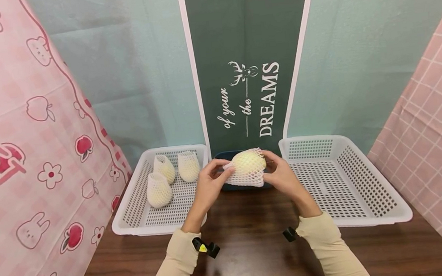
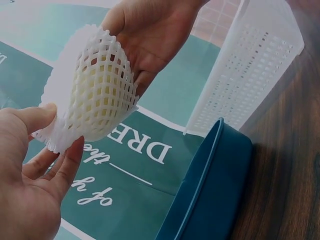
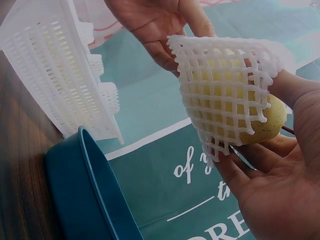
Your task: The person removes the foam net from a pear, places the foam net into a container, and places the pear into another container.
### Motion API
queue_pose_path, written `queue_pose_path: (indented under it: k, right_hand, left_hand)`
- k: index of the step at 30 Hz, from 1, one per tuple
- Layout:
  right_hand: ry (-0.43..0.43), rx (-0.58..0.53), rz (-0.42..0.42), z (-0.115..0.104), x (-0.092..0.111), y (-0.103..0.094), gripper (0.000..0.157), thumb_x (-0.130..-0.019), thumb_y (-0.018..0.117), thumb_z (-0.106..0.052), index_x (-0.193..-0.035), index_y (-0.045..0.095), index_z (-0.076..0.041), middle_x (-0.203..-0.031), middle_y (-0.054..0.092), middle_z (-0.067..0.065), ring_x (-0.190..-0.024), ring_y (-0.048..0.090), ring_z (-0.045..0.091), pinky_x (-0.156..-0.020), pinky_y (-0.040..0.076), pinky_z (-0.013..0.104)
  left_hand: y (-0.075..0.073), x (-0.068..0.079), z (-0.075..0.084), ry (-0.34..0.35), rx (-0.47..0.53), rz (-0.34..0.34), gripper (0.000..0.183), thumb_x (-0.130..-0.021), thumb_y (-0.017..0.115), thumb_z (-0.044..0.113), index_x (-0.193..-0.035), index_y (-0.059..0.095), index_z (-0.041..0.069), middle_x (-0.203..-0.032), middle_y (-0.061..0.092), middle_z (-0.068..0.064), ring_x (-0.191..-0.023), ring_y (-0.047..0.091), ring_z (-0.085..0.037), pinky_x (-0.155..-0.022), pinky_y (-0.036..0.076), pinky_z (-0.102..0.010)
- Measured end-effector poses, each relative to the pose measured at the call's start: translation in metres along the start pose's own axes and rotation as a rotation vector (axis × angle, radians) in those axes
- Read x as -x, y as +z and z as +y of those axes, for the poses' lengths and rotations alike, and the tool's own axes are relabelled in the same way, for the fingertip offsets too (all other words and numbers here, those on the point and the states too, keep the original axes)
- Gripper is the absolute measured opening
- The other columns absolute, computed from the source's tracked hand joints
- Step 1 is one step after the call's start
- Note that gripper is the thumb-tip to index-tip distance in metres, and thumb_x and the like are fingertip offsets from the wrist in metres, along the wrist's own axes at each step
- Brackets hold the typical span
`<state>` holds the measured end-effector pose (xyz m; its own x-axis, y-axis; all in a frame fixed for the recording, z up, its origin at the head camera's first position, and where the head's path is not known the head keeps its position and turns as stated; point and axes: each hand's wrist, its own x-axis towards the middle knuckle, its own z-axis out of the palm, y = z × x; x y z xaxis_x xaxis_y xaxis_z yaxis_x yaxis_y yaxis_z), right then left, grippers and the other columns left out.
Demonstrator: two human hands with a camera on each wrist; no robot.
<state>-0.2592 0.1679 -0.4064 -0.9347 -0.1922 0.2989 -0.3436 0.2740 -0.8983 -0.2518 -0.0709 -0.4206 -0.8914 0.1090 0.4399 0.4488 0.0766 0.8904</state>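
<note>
A yellow, speckled pear (image 3: 272, 120) sits mostly inside a white foam net sleeve (image 3: 215, 95). Its bare end with a thin stem sticks out on the right side. At the sleeve's left end, my left hand (image 1: 211, 183) pinches the foam between thumb and fingers. My right hand (image 1: 283, 177) grips the pear and the sleeve's edge at the stem end; part of its fingers is hidden behind them in the left wrist view. Both hands hold the pear above a dark blue basin (image 2: 235, 165), whose inside is mostly hidden.
On the left stands a white perforated basket (image 1: 133, 228) with several net-wrapped fruits (image 1: 159, 191) in it. A second white basket (image 1: 375, 216) is on the right, on the brown wooden table (image 1: 248, 247). Printed cloths (image 1: 149, 73) hang at the back and sides.
</note>
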Motion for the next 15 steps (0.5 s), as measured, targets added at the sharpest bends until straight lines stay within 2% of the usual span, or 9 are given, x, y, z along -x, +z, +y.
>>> queue_pose_path:
  k: [5, 9, 12, 15]
  right_hand:
    - [0.011, 0.012, -0.004, 0.001, 0.000, -0.002, 0.065, -0.088, 0.066, 0.006, -0.151, 0.052, 0.002, -0.132, 0.064, 0.025, -0.129, 0.061, 0.034, -0.123, 0.037, 0.056]
    - [0.036, -0.001, -0.013, 0.002, 0.000, -0.006, 0.067, -0.087, 0.060, 0.009, -0.153, 0.052, 0.000, -0.138, 0.062, 0.026, -0.126, 0.060, 0.032, -0.111, 0.048, 0.031]
    - [0.047, -0.010, -0.012, 0.002, 0.000, -0.009, 0.067, -0.088, 0.061, 0.007, -0.154, 0.052, -0.003, -0.139, 0.062, 0.024, -0.120, 0.061, 0.024, -0.097, 0.048, 0.017]
    - [0.059, -0.031, -0.009, 0.003, -0.002, -0.011, 0.067, -0.089, 0.063, 0.005, -0.154, 0.053, -0.004, -0.140, 0.061, 0.024, -0.116, 0.062, 0.021, -0.093, 0.050, 0.017]
  left_hand:
    - [-0.001, -0.001, 0.001, 0.006, 0.001, 0.033, 0.017, -0.099, 0.077, 0.014, -0.114, 0.075, 0.007, -0.114, 0.073, -0.011, -0.103, 0.069, -0.010, -0.087, 0.056, -0.021]
    - [-0.002, -0.002, 0.002, 0.012, 0.004, 0.051, 0.016, -0.098, 0.077, 0.013, -0.113, 0.075, 0.006, -0.111, 0.074, -0.012, -0.100, 0.068, -0.011, -0.086, 0.055, -0.021]
    - [-0.003, -0.003, 0.003, 0.014, 0.006, 0.061, 0.017, -0.098, 0.078, 0.012, -0.113, 0.075, 0.006, -0.109, 0.074, -0.014, -0.092, 0.064, -0.013, -0.080, 0.053, -0.020]
    - [-0.004, -0.003, 0.003, 0.013, 0.001, 0.072, 0.018, -0.097, 0.078, 0.011, -0.114, 0.075, 0.005, -0.107, 0.074, -0.016, -0.086, 0.060, -0.013, -0.076, 0.051, -0.020]
